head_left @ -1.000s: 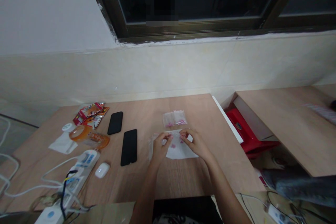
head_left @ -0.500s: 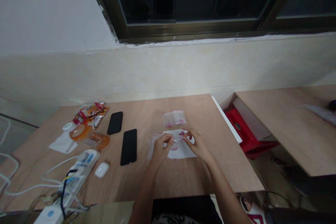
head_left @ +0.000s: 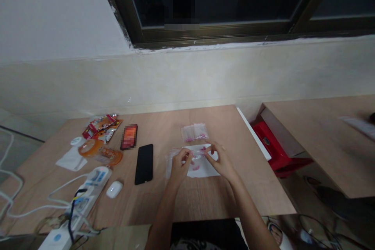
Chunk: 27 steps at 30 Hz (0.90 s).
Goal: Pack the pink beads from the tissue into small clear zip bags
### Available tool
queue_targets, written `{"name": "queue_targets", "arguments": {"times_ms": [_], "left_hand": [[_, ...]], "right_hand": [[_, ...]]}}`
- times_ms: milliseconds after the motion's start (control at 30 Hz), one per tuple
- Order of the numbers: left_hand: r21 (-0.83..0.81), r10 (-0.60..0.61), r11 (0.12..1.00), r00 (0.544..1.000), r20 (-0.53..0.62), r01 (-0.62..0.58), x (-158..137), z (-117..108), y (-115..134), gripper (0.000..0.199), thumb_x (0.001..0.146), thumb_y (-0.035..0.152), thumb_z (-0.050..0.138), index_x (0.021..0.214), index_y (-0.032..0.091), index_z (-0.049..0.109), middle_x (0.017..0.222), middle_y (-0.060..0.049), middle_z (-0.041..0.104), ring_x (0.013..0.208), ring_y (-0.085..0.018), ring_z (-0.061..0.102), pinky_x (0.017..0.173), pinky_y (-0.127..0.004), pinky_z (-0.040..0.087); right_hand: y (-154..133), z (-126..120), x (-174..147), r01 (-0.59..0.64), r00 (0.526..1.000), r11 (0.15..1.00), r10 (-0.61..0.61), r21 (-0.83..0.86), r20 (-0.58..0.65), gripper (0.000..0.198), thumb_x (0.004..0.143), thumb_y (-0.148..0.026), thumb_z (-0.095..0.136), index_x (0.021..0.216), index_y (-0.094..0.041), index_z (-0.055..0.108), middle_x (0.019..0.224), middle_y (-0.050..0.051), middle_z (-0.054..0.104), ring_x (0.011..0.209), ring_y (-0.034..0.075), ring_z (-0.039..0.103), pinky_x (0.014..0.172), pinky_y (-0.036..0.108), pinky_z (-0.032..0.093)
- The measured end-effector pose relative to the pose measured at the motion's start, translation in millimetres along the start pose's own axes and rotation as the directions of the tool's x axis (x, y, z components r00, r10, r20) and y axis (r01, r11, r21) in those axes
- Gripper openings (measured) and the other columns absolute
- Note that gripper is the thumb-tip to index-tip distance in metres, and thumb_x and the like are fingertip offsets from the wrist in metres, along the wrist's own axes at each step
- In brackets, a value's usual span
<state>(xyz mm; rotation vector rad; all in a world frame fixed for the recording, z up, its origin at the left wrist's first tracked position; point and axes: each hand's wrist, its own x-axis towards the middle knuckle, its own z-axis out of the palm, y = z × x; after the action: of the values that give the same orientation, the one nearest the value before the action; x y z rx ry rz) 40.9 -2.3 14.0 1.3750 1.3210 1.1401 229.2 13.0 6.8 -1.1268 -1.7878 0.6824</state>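
Between my two hands, above a white sheet of paper (head_left: 209, 170), I hold a small clear plastic bag (head_left: 198, 154). My left hand (head_left: 180, 164) pinches its left side. At the right side, my right hand (head_left: 219, 160) pinches with thumb and index finger. Small pink pieces (head_left: 195, 167) lie on the paper, and more show near my right fingertips. Other clear bags (head_left: 169, 160) lie partly under my left hand. Beyond the paper are two filled clear bags (head_left: 195, 132) with pink pieces at their bottom edges.
Left of my hands lie a black phone (head_left: 144, 164), a second phone with its screen lit (head_left: 129, 137), a white earbud case (head_left: 114, 189) and an orange plastic jar (head_left: 101, 153). Snack packets (head_left: 102, 125) and a power strip (head_left: 88, 195) are farther left. A red stool (head_left: 272, 148) stands between the desks.
The farther phone's screen has lit up. My right index finger has lifted slightly, while both hands stay at the bag in nearly the same place.
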Motion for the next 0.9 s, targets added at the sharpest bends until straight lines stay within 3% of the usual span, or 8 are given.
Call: {"name": "queue_targets", "arguments": {"times_ms": [200,400,633,900], "left_hand": [[-0.002,0.019,1.0,1.0,0.025,-0.019,-0.4,0.2,3.9,0.023,0.087,0.038,0.053,0.075,0.018,0.055,0.072,-0.001,0.064,0.058,-0.013,0.064,0.053,-0.021,0.046],[0.132,0.096,0.986,0.994,0.057,-0.103,0.3,4.0,3.9,0.013,0.079,0.03,0.061,0.075,0.018,0.062,0.07,-0.001,0.065,0.066,-0.014,0.063,0.063,-0.023,0.049],[0.129,0.114,0.984,0.991,0.067,-0.122,-0.2,9.9,7.4,0.014,0.082,0.028,0.057,0.073,0.018,0.059,0.067,0.0,0.062,0.066,-0.014,0.061,0.063,-0.023,0.048],[0.153,0.132,0.976,0.982,0.134,-0.152,1.9,14.3,5.8,0.015,0.084,0.028,0.056,0.074,0.018,0.061,0.072,-0.001,0.065,0.071,-0.015,0.062,0.068,-0.024,0.047]], "right_hand": [[0.3,6.0,0.5,-0.012,1.0,0.992,0.011,0.128,0.006,0.038,0.088,-0.025,0.059,0.125,-0.024,0.053,0.081,0.001,0.066,0.077,0.018,0.059,0.078,0.034,0.046],[-0.7,7.2,-1.7,0.021,1.0,0.995,-0.021,0.101,0.008,0.038,0.087,-0.023,0.06,0.124,-0.026,0.056,0.081,0.001,0.066,0.074,0.017,0.056,0.076,0.033,0.045],[-5.5,8.1,-1.0,0.025,0.998,0.994,-0.03,0.106,0.048,0.045,0.086,-0.023,0.059,0.13,-0.028,0.053,0.087,0.003,0.066,0.083,0.02,0.061,0.083,0.037,0.048],[-0.4,11.1,-4.0,-0.008,0.999,0.983,-0.001,0.185,0.047,0.033,0.086,-0.024,0.061,0.118,-0.023,0.058,0.085,0.003,0.067,0.081,0.019,0.063,0.082,0.036,0.049]]}}
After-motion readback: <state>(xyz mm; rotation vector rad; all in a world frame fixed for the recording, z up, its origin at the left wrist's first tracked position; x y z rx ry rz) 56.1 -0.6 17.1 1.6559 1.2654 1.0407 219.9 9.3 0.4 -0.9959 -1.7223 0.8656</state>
